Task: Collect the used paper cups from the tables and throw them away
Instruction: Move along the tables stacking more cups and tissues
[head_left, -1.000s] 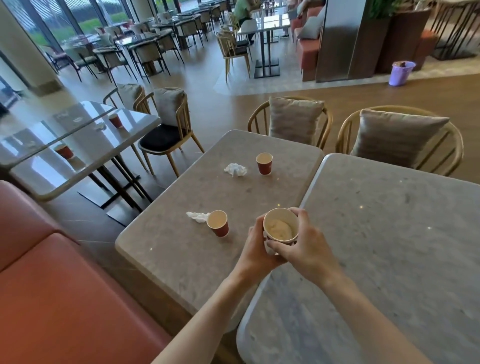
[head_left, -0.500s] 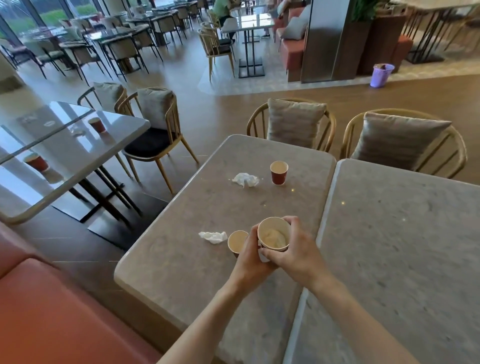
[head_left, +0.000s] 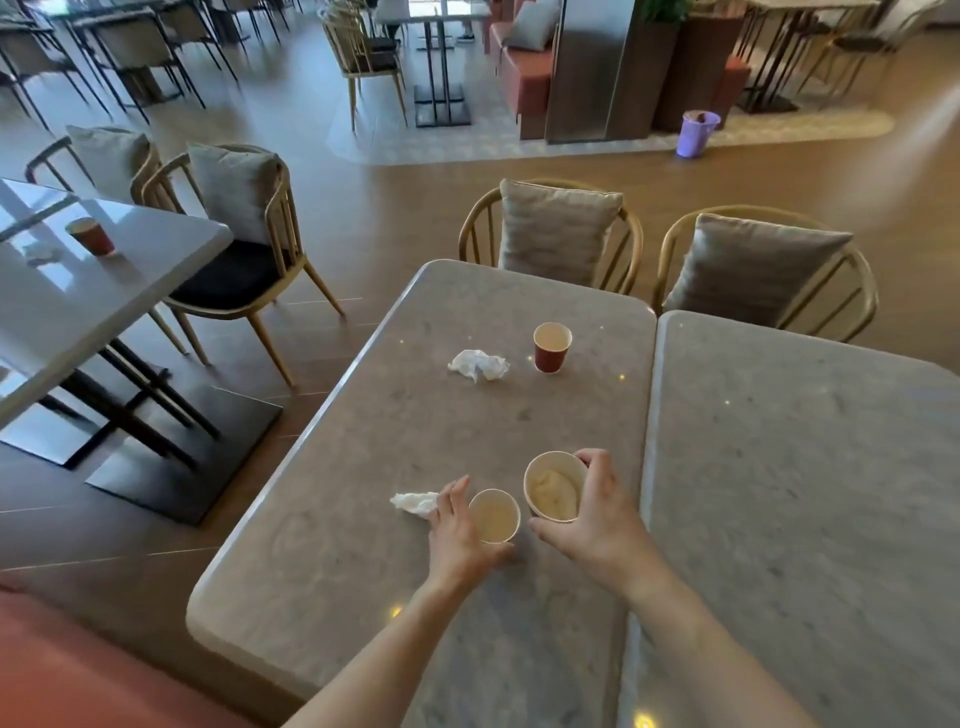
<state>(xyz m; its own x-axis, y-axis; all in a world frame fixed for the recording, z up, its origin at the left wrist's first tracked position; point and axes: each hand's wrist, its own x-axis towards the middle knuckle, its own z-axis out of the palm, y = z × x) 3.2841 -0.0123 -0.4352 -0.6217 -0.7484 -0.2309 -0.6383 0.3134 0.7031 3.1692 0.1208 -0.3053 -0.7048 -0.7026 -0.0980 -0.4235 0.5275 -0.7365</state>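
My right hand grips a paper cup with crumpled tissue inside, held just above the grey stone table. Beside it, my left hand wraps round a second paper cup that stands on the table, fingers on its left side and thumb on its near side. A third red paper cup stands upright farther back on the same table. Another red cup stands on the white table at the left.
Crumpled tissues lie by my left fingers and near the far cup. A second stone table adjoins on the right. Cushioned chairs line the far side. A purple waste bin stands on the floor beyond.
My left hand let go of the tissue-filled cup and moved left onto the near cup. My right hand now holds the tissue-filled cup alone. The view shifted nearer.
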